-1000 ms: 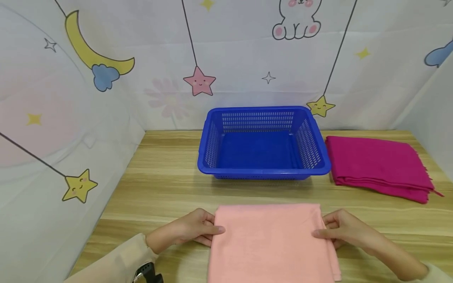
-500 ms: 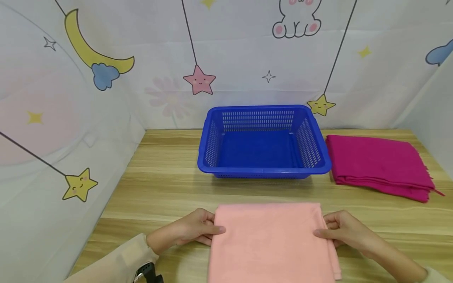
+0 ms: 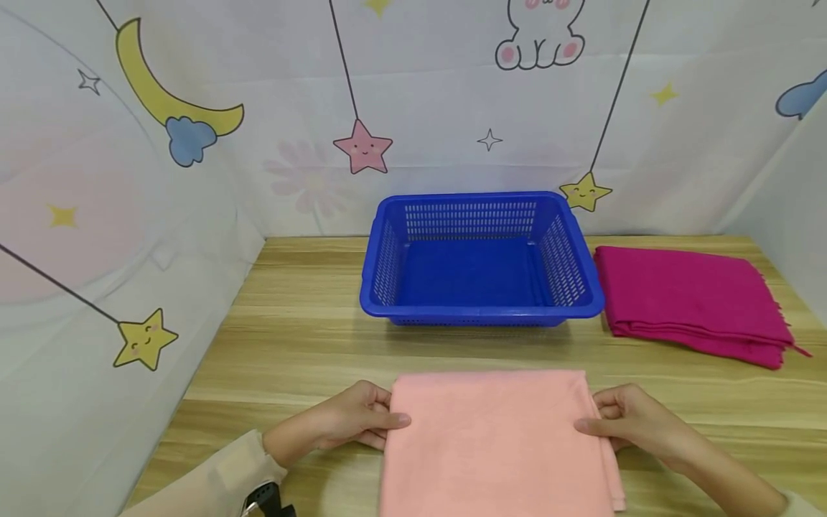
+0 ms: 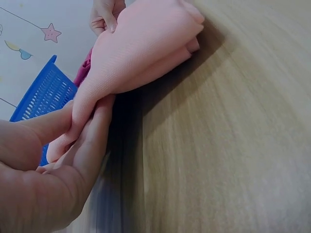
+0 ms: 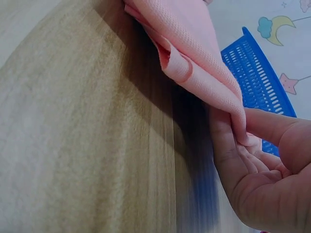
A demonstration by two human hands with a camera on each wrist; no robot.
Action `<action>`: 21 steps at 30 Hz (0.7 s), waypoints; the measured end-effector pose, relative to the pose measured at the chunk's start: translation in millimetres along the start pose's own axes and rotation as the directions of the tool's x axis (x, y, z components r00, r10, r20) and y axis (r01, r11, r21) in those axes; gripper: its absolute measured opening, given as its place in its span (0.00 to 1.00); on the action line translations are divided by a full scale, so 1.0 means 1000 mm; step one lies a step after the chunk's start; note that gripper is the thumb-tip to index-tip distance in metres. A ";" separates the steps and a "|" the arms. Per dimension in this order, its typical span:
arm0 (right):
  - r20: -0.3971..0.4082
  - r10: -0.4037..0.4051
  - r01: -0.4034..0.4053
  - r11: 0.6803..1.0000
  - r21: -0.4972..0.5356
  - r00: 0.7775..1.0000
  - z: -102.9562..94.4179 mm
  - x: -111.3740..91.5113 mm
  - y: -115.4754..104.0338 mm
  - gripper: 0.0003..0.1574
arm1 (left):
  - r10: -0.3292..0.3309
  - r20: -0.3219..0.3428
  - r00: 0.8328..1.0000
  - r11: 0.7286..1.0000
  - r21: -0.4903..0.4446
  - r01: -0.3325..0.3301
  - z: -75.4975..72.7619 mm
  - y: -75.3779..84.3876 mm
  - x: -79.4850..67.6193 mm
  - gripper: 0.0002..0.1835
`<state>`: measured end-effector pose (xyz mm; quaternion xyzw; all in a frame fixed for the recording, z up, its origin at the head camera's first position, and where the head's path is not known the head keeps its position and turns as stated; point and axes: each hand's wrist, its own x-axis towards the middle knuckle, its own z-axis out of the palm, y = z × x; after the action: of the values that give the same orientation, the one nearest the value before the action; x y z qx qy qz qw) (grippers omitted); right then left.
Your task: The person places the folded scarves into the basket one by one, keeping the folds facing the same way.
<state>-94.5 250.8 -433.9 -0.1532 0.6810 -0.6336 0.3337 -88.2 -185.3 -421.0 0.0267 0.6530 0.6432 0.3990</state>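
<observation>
A folded pink cloth fills the lower middle of the head view, its near part cut off by the frame. My left hand pinches its left edge, thumb on top and fingers underneath. On the opposite edge, my right hand grips the cloth the same way. Both wrist views show the layers between thumb and fingers: the left hand at one end, the right hand at the other. In those views the cloth is raised off the wooden table, casting a shadow beneath.
Behind the cloth stands a blue plastic basket with slotted walls; something flat and blue appears to lie inside. Right of it lies a folded magenta cloth with a fringed edge. Printed white fabric hangs behind the wooden table and along its sides.
Almost nothing differs. My right hand has shifted very slightly to the right, still holding the pink cloth; the left hand keeps its hold. Basket and magenta cloth stay put.
</observation>
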 end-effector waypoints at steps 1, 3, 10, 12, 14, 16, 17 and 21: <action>0.000 -0.001 0.001 1.000 -0.002 1.000 0.000 0.000 0.000 0.17 | 0.002 0.005 1.000 1.000 -0.005 -0.002 0.000 0.000 0.000 0.08; -0.002 -0.001 0.001 1.000 -0.014 1.000 0.000 -0.001 -0.001 0.17 | 0.004 0.013 1.000 1.000 -0.015 -0.004 0.000 0.002 -0.001 0.07; -0.015 0.029 -0.029 0.999 -0.039 0.999 -0.001 -0.003 -0.005 0.12 | 0.020 0.045 0.999 0.999 -0.043 -0.018 -0.001 0.007 -0.002 0.08; -0.020 0.038 -0.038 0.998 -0.043 0.999 -0.001 -0.004 -0.007 0.09 | 0.023 0.051 0.998 0.999 -0.050 -0.020 -0.001 0.007 -0.002 0.08; -0.013 0.019 -0.020 0.998 -0.053 1.000 -0.001 -0.004 -0.008 0.10 | 0.022 0.055 0.998 0.998 -0.056 -0.019 -0.002 0.008 -0.002 0.07; -0.022 0.028 -0.029 0.998 -0.062 0.999 -0.001 -0.005 -0.010 0.12 | 0.021 0.060 0.998 0.998 -0.065 -0.017 -0.002 0.008 -0.003 0.07; -0.028 0.035 -0.037 0.997 -0.068 0.999 -0.001 -0.005 -0.012 0.15 | 0.020 0.062 0.998 0.998 -0.068 -0.016 -0.003 0.009 -0.003 0.07; -0.045 0.053 -0.057 0.993 -0.105 0.998 -0.001 -0.005 -0.017 0.24 | 0.025 0.070 0.997 0.996 -0.082 -0.020 -0.004 0.010 -0.004 0.07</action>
<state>-95.6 252.3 -416.1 -0.1385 0.7244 -0.5903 0.3281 -92.6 -188.5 -411.0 0.0405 0.6113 0.6724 0.4154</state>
